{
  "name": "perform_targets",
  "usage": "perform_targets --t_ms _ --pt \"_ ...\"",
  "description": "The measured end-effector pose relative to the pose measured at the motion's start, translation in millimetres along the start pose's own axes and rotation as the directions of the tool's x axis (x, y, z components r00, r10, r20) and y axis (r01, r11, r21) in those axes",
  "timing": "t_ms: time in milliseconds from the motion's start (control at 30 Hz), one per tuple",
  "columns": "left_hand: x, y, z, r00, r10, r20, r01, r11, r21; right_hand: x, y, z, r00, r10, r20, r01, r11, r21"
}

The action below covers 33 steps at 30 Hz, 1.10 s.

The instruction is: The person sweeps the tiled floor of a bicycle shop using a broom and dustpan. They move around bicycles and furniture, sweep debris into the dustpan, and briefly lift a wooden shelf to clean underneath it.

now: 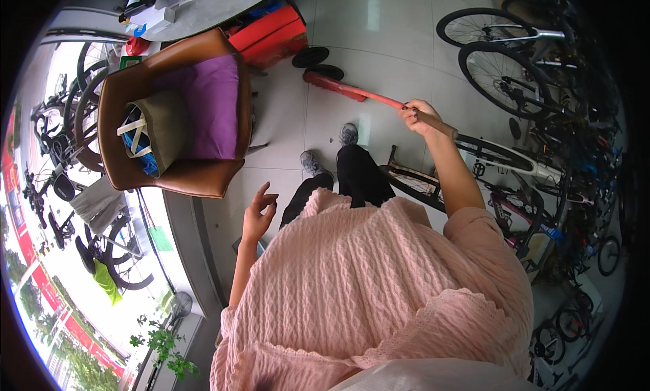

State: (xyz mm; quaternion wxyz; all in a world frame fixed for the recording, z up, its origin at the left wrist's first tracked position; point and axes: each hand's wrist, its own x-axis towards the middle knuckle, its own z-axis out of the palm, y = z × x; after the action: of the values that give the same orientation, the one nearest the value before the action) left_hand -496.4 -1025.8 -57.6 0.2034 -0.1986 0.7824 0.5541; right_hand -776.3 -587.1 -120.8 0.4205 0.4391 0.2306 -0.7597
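My right hand point(419, 118) grips the handle of a red broom point(335, 85), which reaches forward and left over the pale tiled floor point(325, 122). The broom's red bristles lie beside two black round discs point(311, 57) near a red box point(274, 38). My left hand point(260, 213) hangs at my left side with its fingers bent and apart, holding nothing. Ahead of it stands a brown leather armchair point(233, 180) with a purple cushion point(216, 106) and a fabric tote bag point(170, 132) on the seat.
Many bicycles crowd my right side, among them a front bicycle wheel point(502, 81) and a tyre close to my right leg. A grey table point(218, 5) with boxes on it stands ahead to the left. Along the left run a window, more bicycles point(122, 254) and a green plant point(162, 343).
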Motion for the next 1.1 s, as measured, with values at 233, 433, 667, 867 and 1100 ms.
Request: perform_targets --t_ms 233,433,667,867,1100 --pt "55 64 32 0.999 0.019 0.026 -0.019 0.999 0.031 -24 -66 -18 0.999 -0.024 -0.024 0.021 0.995 -0.096" --pt "87 100 50 0.998 0.028 0.057 -0.033 0.996 0.089 -36 -113 -33 0.994 -0.095 -0.049 0.087 0.985 -0.148" --pt "111 123 58 0.998 0.020 0.059 -0.027 0.993 0.114 -9 -166 -36 0.982 -0.181 -0.049 0.155 0.929 -0.336" --pt "141 140 62 0.995 0.060 0.085 -0.069 0.991 0.117 -9 -154 -47 0.964 -0.263 -0.044 0.205 0.837 -0.506" --pt "193 151 64 0.989 0.074 0.129 -0.098 0.977 0.192 -36 -134 -64 0.948 -0.299 -0.105 0.189 0.799 -0.571"
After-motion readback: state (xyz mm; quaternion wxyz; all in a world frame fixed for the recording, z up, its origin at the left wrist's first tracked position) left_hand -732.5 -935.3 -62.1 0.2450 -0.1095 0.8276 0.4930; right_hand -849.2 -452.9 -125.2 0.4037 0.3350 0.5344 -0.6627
